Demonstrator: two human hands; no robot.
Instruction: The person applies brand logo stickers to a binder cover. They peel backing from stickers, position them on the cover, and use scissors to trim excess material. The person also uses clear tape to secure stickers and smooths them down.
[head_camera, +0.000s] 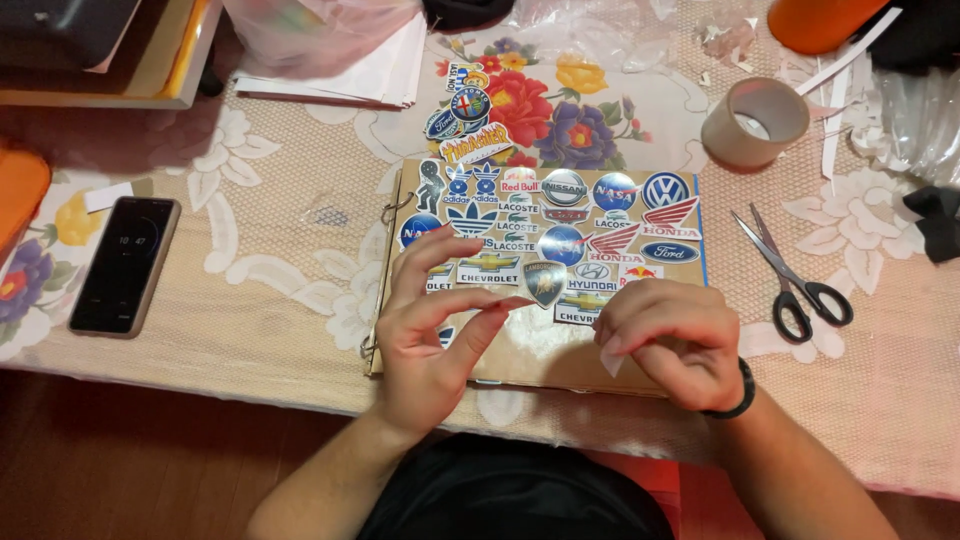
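Pinching a shield-shaped sticker (544, 283) between thumb and fingertips, the left hand (435, 335) hovered over the near part of a brown cardboard board (530, 350), its other fingers spread loosely. The right hand (672, 338) rested just beside it on the board's near right corner, fingers curled inward around a small pale scrap of backing paper (611, 357); a dark band circled that wrist. The sticker sat at the near edge of the mass of logo stickers (560, 215) that covered the far half of the board. The board lay on a counter (250, 300) spread with a lace-and-flower cloth. Left of the board, well apart, a dark phone (126, 265) lay flat with its screen lit. Right of the board, black-handled scissors (790, 270) lay shut. Beyond the board's far edge a few loose stickers (468, 120) lay on the cloth, and beyond its far right corner stood a roll of tape (755, 122). Farther left of that, a stack of white paper (350, 80) lay near the counter's far side.
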